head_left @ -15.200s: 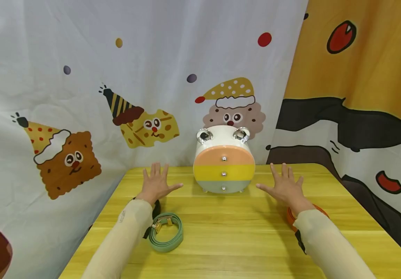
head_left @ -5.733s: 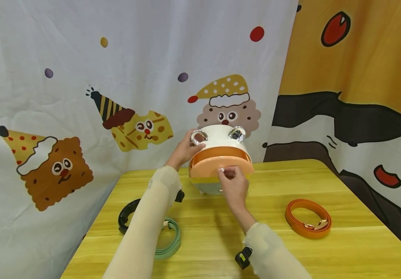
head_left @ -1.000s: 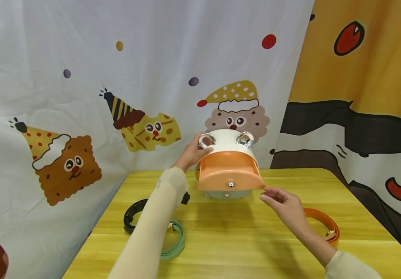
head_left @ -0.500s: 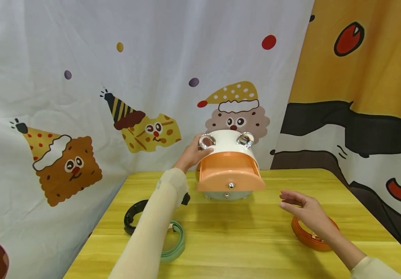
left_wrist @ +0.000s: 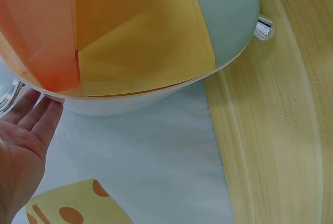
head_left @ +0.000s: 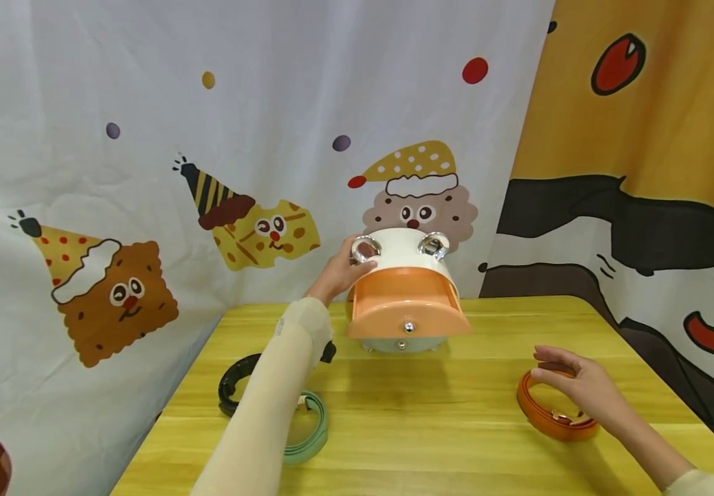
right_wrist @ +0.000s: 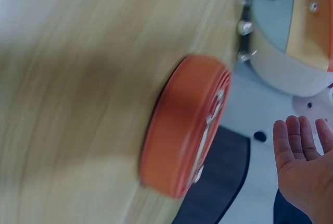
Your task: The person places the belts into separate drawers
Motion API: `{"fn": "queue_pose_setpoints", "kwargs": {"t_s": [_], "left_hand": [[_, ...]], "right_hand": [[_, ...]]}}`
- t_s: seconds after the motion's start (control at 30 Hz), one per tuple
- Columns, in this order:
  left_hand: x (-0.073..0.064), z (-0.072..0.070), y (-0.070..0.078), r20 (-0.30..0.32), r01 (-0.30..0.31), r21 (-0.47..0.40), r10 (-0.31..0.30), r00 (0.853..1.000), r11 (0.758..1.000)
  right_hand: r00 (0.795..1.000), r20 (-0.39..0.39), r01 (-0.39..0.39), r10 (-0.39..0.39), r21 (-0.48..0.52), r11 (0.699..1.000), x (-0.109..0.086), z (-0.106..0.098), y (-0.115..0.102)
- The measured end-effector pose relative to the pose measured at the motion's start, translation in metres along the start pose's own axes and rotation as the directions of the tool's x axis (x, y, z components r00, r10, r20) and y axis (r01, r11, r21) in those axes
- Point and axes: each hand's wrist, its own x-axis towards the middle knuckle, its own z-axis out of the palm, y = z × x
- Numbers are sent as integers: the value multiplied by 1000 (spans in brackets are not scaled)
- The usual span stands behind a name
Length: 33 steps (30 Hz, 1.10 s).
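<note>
A small frog-like drawer cabinet (head_left: 402,246), white with silver ear rings, stands at the back of the table. Its orange top drawer (head_left: 375,322) is pulled out, and the inside shows orange. My left hand (head_left: 335,274) holds the cabinet's upper left side by the ear, thumb on the front; in the left wrist view its fingers (left_wrist: 48,120) touch the rim. Over the far part of a coiled orange belt (head_left: 546,421) hovers my right hand (head_left: 583,387), fingers loosely bent and holding nothing. The right wrist view shows the belt's buckle (right_wrist: 208,122) facing up.
On the left of the wooden table (head_left: 431,427) lie a coiled black belt (head_left: 229,388) and a coiled green belt (head_left: 313,442), both partly behind my left sleeve (head_left: 264,406). A printed curtain (head_left: 295,76) hangs right behind the table.
Over the last second my right hand has moved from the drawer's right corner to the orange belt. The top drawer, shut at first, now stands far out. My left hand keeps its hold.
</note>
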Motion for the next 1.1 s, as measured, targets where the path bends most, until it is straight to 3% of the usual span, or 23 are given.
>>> {"fn": "queue_pose_setpoints", "kwargs": {"t_s": [0.17,0.4,0.63,1.1], "left_hand": [[-1,-1,1,0,12,10,-12,1000,1000],[-1,0,1,3,-26,3,26,1000,1000],[-2,-1,0,-2,-5,6,5,1000,1000],[-5,-2,2,3,3,18,-3,1000,1000]], "right_hand": [[1000,10,-21,21,-54,998,-5,-11,14],[992,76,-98,104,-87,991,-9,-27,33],[990,96,-84,102,-178,980,-7,-43,49],[966,206,-122,159,-180,976,-10,-60,81]]}}
